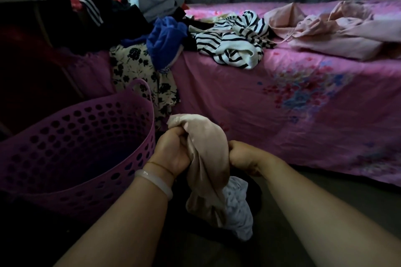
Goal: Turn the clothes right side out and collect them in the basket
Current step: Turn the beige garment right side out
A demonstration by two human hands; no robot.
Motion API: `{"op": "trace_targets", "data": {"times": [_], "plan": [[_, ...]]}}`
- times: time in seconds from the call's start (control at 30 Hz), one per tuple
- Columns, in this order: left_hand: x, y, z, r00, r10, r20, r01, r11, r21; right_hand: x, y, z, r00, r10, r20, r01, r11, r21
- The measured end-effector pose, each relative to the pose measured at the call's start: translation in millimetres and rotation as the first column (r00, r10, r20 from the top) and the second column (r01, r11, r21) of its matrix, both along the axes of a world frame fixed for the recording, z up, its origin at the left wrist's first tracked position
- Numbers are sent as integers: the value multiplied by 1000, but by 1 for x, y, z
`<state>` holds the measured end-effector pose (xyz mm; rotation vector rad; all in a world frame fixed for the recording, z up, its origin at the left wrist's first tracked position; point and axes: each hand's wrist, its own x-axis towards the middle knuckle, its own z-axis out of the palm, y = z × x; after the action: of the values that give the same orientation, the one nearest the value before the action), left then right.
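Clenching beige garment (208, 136) in left grip (171, 150) and right grip (242, 156); best peel through steadily, then drop into basket (65, 134).

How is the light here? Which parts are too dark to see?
Head view: the bed is the brightest part; the basket and the left side lie in deep shadow; the left hand and right hand, gripping the beige garment, are dim yet sharp.
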<state>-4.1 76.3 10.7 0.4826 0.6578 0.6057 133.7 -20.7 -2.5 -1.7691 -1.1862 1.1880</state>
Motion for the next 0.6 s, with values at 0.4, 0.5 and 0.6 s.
{"op": "trace_targets", "data": {"times": [0.4, 0.5, 0.6], "plan": [[-19, -10, -29, 739, -542, -401, 516, 837, -180, 17, 12, 6, 403, -300, -864, 486, 871, -75], [-15, -9, -23, 767, -536, -353, 530, 839, -121, 14, 12, 9, 336, -259, -905, 541, 840, -39], [-9, -9, -16, 856, -408, -317, 411, 910, -59, 15, 14, 4, 341, -250, -906, 578, 816, -8]]}}
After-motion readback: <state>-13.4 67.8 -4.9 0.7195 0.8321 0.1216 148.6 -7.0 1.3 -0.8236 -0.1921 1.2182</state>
